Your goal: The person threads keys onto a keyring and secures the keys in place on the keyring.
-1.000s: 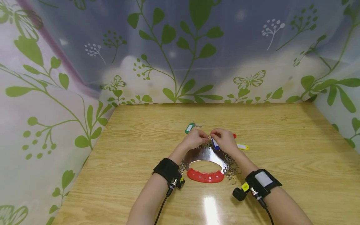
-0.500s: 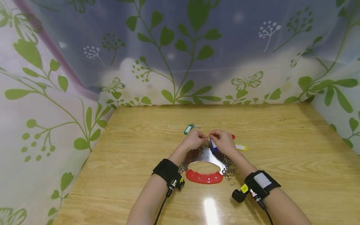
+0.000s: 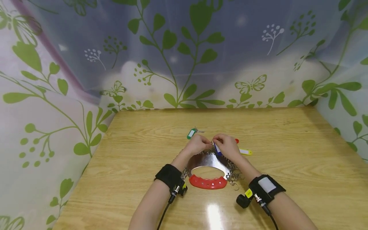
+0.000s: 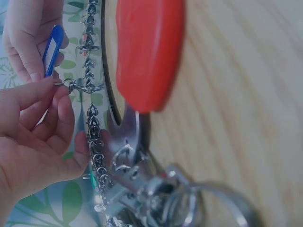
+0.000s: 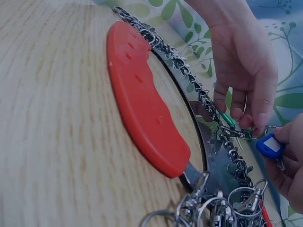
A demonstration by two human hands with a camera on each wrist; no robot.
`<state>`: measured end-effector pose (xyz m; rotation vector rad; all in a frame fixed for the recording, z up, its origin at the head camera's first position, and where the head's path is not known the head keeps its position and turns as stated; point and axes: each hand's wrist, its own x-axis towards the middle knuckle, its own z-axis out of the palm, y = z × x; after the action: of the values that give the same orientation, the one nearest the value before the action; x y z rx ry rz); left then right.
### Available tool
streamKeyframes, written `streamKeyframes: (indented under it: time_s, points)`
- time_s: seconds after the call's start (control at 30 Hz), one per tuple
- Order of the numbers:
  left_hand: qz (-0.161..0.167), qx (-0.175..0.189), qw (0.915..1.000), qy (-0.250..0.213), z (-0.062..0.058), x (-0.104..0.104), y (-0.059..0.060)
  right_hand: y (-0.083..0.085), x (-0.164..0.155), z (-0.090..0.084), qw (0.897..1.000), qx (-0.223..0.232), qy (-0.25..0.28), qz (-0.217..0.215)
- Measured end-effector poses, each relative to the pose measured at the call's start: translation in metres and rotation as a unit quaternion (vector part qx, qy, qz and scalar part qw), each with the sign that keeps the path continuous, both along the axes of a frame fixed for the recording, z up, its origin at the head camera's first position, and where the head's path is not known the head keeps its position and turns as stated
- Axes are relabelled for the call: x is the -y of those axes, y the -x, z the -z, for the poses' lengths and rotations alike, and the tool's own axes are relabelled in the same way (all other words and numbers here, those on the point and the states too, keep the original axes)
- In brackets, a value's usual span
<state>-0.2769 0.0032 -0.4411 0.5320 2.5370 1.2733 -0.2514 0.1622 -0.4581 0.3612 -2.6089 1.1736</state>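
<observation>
A shiny metal plate (image 3: 205,159) with a red handle (image 3: 208,182) lies flat on the wooden table (image 3: 138,166). Small snap clips (image 4: 90,118) line its rim. At the far rim, my left hand (image 3: 208,144) pinches one clip (image 4: 78,87) between thumb and forefinger. Right beside it, my right hand (image 3: 217,143) holds a blue key tag (image 3: 217,149) by its ring end. In the right wrist view the blue key tag (image 5: 270,144) hangs close to the pinched clip (image 5: 234,133). Whether ring and clip are joined cannot be made out.
A green key tag (image 3: 191,134) lies beyond the hands, a yellow one (image 3: 246,152) and a red one (image 3: 236,140) to the right. Loose key rings (image 3: 236,179) bunch at the plate's right corner. Leaf-patterned sheets (image 3: 57,111) wall the table on three sides.
Both hands stay together at the plate's far rim, with only small finger movement. The head view has shifted slightly.
</observation>
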Motion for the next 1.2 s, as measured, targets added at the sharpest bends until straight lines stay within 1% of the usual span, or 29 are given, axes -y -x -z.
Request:
streamKeyframes:
  time_s: [0.13,0.27,0.43,0.53,0.8,0.97,1.1,1.2]
  points:
    - [0.014,-0.018,0.9996,0.015,0.0013,-0.0003,0.0008,0.001,-0.0024,0.0014,1.0,0.002,0.003,0.004]
    - [0.007,-0.023,0.9995,0.021,0.0012,-0.0007,0.0005,0.0013,-0.0027,0.0012,1.0,0.002,0.0,0.004]
    - [-0.02,-0.006,0.9997,0.015,-0.0007,-0.001,-0.0015,-0.0001,-0.0001,-0.0007,1.0,-0.002,-0.002,0.002]
    - [-0.029,0.0,0.9995,0.01,-0.0015,-0.0006,-0.0026,-0.0012,0.0013,-0.002,1.0,-0.005,-0.005,0.0]
    - [-0.04,0.023,0.9987,-0.019,-0.0052,0.0017,-0.003,-0.0034,0.0037,-0.0045,1.0,-0.019,-0.02,-0.012]
    - [-0.048,0.026,0.9978,-0.037,-0.0008,0.0017,-0.002,-0.003,0.0048,-0.0024,0.999,-0.031,-0.03,-0.021]
    - [-0.035,0.015,0.9989,-0.028,0.0034,0.0014,-0.0021,-0.0014,0.0044,-0.0006,0.999,-0.026,-0.026,-0.013]
    - [-0.021,-0.004,0.9997,-0.011,0.0043,0.0007,-0.0018,-0.0002,0.0029,-0.0007,1.0,-0.012,-0.017,-0.003]
